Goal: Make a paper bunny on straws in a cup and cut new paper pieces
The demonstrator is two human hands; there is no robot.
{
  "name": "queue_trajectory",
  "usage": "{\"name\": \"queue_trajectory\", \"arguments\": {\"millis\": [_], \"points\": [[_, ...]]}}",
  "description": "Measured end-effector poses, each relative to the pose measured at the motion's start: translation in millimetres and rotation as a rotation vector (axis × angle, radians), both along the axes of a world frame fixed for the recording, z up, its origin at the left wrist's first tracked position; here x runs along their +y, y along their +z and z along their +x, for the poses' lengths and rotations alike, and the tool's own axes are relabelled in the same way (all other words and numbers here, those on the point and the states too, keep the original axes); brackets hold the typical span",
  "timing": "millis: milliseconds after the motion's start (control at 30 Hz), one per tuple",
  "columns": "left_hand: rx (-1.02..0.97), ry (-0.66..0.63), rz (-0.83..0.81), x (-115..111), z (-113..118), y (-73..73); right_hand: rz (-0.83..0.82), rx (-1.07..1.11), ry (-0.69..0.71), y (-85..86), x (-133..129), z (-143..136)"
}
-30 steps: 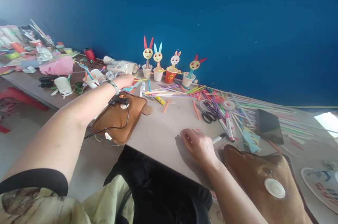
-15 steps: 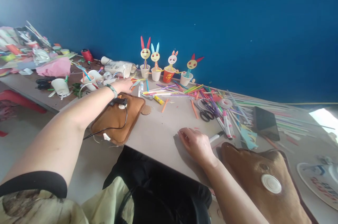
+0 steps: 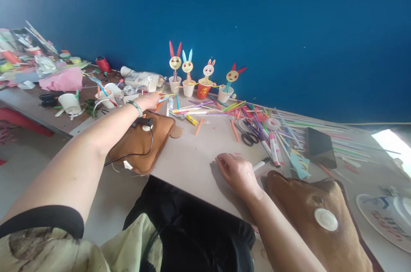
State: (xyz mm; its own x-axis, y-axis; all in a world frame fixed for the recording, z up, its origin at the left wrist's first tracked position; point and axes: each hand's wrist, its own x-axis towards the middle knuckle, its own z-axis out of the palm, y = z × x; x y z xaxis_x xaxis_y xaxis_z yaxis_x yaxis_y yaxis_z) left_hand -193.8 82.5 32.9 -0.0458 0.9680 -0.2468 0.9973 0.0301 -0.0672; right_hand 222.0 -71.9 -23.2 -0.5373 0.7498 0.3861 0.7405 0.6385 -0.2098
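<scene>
Nearest, along the near edge of the tabletop [image 3: 186, 158], a large brown cushion [image 3: 308, 216] with a pale round disc [image 3: 326, 219] lies toward the right. Just left of it the person's right hand [image 3: 239, 173] rests by that edge, its fingers curled loosely inward; their inner side is hidden, so whether they hold anything cannot be told. A white pen with a black cap [image 3: 260, 164] lies just beyond this hand. Farther left, a second brown cushion [image 3: 143, 141] lies at the near edge, a black cable [image 3: 141, 152] trailing across it.

Farther in, toward the right edge, are black-handled scissors [image 3: 249, 138], pink-and-white markers [image 3: 274, 150] and a dark flat phone-like slab [image 3: 320, 148]. Near the middle lie a small yellow packet [image 3: 192, 119] and a loose spread of coloured sticks [image 3: 201, 110].

The left hand [image 3: 150, 102], with a bracelet [image 3: 137, 108] at the wrist, reaches past the second cushion toward the far edge. Its fingers are at some coloured paper pieces [image 3: 165, 98], which lie between that cushion and the cups; whether they grip one cannot be told. Farthest, four rabbit-headed cup figures [image 3: 204, 90] stand upright in a row along the far edge, before a blue wall [image 3: 257, 28].
</scene>
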Motion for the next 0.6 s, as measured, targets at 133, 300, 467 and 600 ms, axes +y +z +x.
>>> {"name": "queue_trajectory", "arguments": {"millis": [133, 300, 467, 600], "points": [[0.03, 0.067, 0.091, -3.9, -10.7, 9.6, -0.034, 0.0, -0.005, 1.2, 0.0, -0.2], [0.008, 0.13, 0.09, -1.4, -25.0, 22.3, -0.072, -0.01, -0.007, 3.3, -0.2, 0.2], [-0.023, 0.131, 0.049, -1.5, -26.9, 26.1, -0.096, -0.007, -0.007, 2.7, -0.2, 0.3], [-0.008, 0.081, 0.002, -4.5, -11.8, 13.6, -0.098, -0.017, -0.009, 1.6, 0.6, 0.0]]}}
